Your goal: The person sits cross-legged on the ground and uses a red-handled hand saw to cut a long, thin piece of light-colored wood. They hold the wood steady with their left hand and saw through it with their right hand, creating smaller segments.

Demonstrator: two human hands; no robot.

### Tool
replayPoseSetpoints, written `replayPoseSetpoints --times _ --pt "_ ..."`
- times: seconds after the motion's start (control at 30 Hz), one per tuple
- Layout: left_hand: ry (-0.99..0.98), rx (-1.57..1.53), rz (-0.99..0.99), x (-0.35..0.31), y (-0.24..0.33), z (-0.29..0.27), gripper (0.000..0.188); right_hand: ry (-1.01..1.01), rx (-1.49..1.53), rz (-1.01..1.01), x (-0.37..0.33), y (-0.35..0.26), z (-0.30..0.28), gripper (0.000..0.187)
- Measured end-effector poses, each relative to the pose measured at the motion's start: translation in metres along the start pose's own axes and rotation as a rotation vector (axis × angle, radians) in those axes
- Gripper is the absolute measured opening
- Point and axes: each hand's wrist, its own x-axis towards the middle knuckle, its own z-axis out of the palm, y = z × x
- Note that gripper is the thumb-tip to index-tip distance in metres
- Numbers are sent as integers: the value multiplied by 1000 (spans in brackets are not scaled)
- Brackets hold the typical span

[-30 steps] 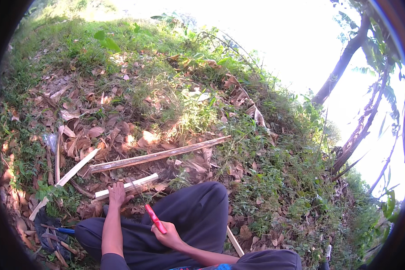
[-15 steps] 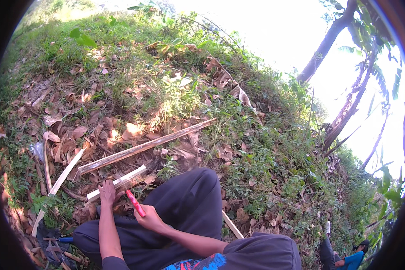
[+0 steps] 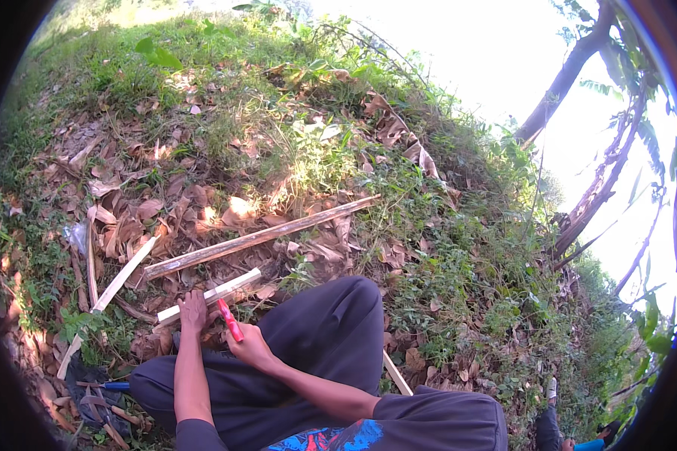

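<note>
My left hand (image 3: 193, 310) is closed over a pale wooden strip (image 3: 232, 284), which lies slantwise just above the leaf litter in front of my folded legs. My right hand (image 3: 250, 347) grips a red pen-shaped tool (image 3: 230, 320), its tip pointing up and left toward the strip. I cannot tell whether that tip touches the wood. Beyond the strip, a longer weathered wooden stick (image 3: 263, 237) rests on dry leaves, roughly parallel to it. The underside of the strip and part of my left fingers are hidden.
Pale split strips (image 3: 124, 274) lie at the left, beside a scrap of clear plastic (image 3: 76, 237). A blue-handled tool (image 3: 116, 386) sits near a dark bag (image 3: 90, 406). Another wooden piece (image 3: 396, 373) lies by my legs. Another person (image 3: 547, 428) is at the lower right; trees stand beyond.
The whole view has shifted, so the scene sits slightly farther right. Both hands keep their holds, with the red tool still close to the strip.
</note>
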Motion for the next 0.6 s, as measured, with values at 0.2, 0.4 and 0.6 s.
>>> replayPoseSetpoints --times 0.2,0.4,0.6 --pt "-35 -22 -38 -9 7 -19 94 -35 19 26 -46 2 -21 23" --pt "-20 -28 0 -3 13 -22 92 -61 -74 72 -1 -8 -16 23" --pt "-38 -58 -20 -10 11 -25 98 -24 10 -4 -41 -2 -25 19"
